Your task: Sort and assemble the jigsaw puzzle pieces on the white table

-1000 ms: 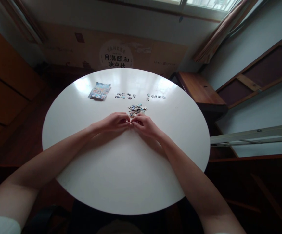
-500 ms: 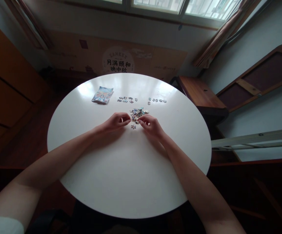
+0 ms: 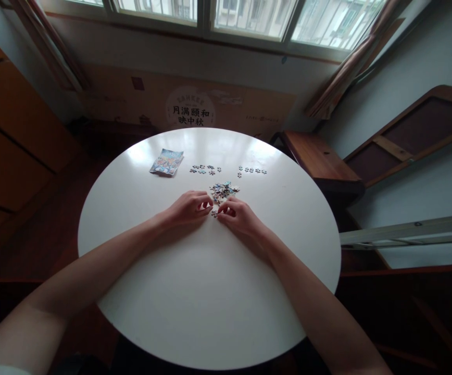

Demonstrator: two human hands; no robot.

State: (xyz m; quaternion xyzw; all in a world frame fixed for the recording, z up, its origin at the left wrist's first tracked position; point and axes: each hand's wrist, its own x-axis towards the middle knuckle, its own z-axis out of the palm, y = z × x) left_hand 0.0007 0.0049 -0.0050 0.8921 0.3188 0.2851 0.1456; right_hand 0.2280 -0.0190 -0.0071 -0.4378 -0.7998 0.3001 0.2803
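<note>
Near the middle of the tabletop, somewhat toward its far edge, a piece lies between the fingertips of the two hands. The left hand comes in from the left, thumb and forefinger curled toward each other with their tips almost meeting just beside the piece; whether they touch it or have hold of anything, I cannot tell. The right hand faces it with thumb and fingers bent and a small gap showing inside the curl. Its tips are at the right side of the piece, touching or nearly so, and a grip cannot be made out.

Just beyond, on the far-edge side, a pile of pieces sits close to the right fingers. Farther on are two short rows and, to their right, a line with one piece on its near side; a gap divides the groups. A packet lies near the far left edge.

A wide stretch of white surface spreads from the hands to the near edge, with more room toward the left and right edges. The forearms cross the rim on both near sides. Past the far right edge stands a desk.
</note>
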